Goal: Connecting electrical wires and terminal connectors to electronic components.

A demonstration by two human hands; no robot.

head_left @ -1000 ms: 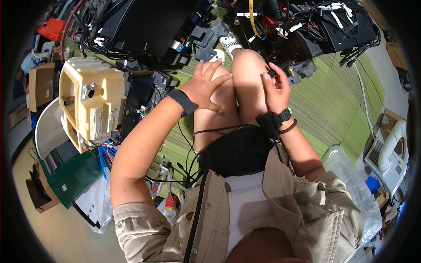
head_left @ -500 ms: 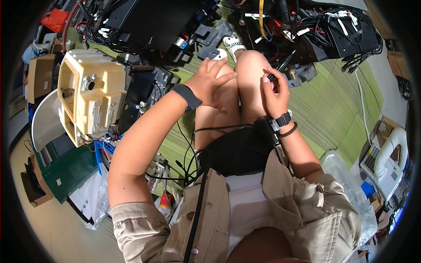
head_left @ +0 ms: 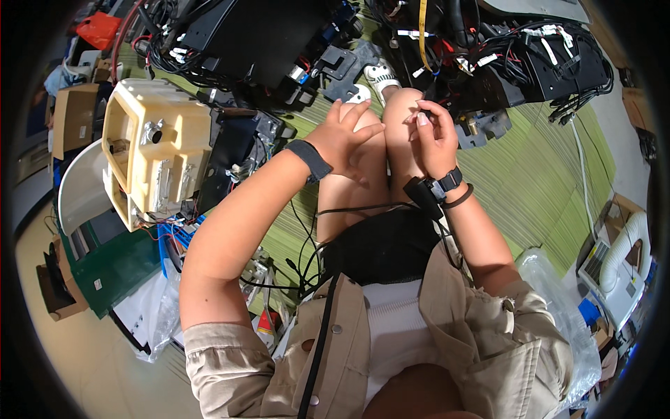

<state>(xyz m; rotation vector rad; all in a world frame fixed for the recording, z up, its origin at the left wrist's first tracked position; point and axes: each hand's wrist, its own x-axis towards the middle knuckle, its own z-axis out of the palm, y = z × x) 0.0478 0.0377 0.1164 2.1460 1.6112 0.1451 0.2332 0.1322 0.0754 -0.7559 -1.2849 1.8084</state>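
My left hand (head_left: 340, 143) rests over my left thigh near the knee, its fingers spread and nothing in it. Above my right thigh, my right hand (head_left: 440, 143) is curled, thumb and fingertips drawn toward each other. Whatever lies between those fingertips is hidden or too small to name. A dark wristband (head_left: 309, 159) circles the left wrist. On the right wrist sits a black strap (head_left: 450, 180) with a small black box (head_left: 421, 193) beside it, and a thin dark cable crosses my lap.
To the left stands a cream plastic housing (head_left: 157, 153) with loose wires below it. Black equipment with bundled cables (head_left: 565, 59) fills the far side. Grey metal brackets (head_left: 345, 70) lie near my shoes. A white flexible hose (head_left: 623, 255) is at the right.
The dark pen-like tool seen in my right hand earlier no longer shows. My right fingers have curled differently, and the small black box at the wrist has turned. The view has shifted slightly.
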